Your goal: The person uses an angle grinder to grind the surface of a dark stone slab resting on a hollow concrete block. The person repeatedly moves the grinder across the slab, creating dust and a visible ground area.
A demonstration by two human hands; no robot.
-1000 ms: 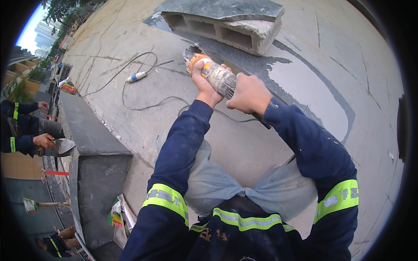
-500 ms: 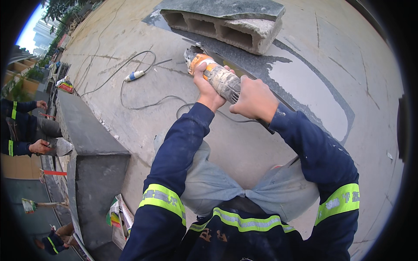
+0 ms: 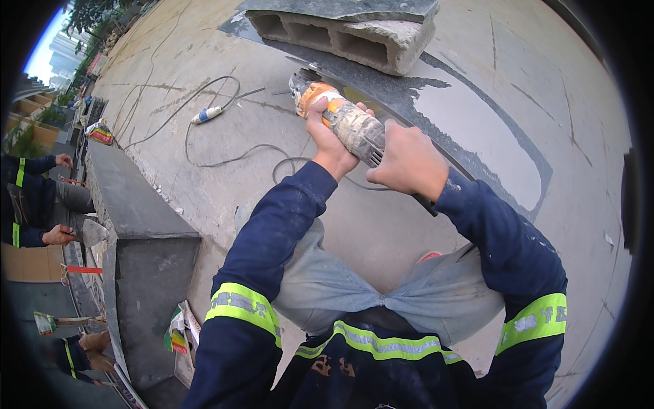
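My left hand (image 3: pixel 332 142) is wrapped round the front body of a dusty angle grinder (image 3: pixel 355 128) with an orange head. My right hand (image 3: pixel 413 162) is closed round its rear end. The grinder's head meets the near edge of a dark grey stone slab (image 3: pixel 402 102), where a thin bright line and a yellowish glow show beside the tool. The disc itself is mostly hidden. On the slab a hollow concrete block (image 3: pixel 402 58) stands under another piece of grey stone (image 3: pixel 340 11). A pale patch (image 3: pixel 470 129) covers much of the slab's right part.
A dark cable with a white and blue connector (image 3: pixel 206 115) curls over the concrete floor to the left. Farther left runs a low grey stone ledge (image 3: pixel 153 273). Beyond it a person's hand (image 3: pixel 60 235) holds a trowel (image 3: pixel 92 232). Bags (image 3: pixel 178 330) lie beside the ledge.
The grinder and both hands have shifted slightly right and down along the slab's edge. In the picture, the block and slab sit a little farther up and left. My grip has stayed the same.
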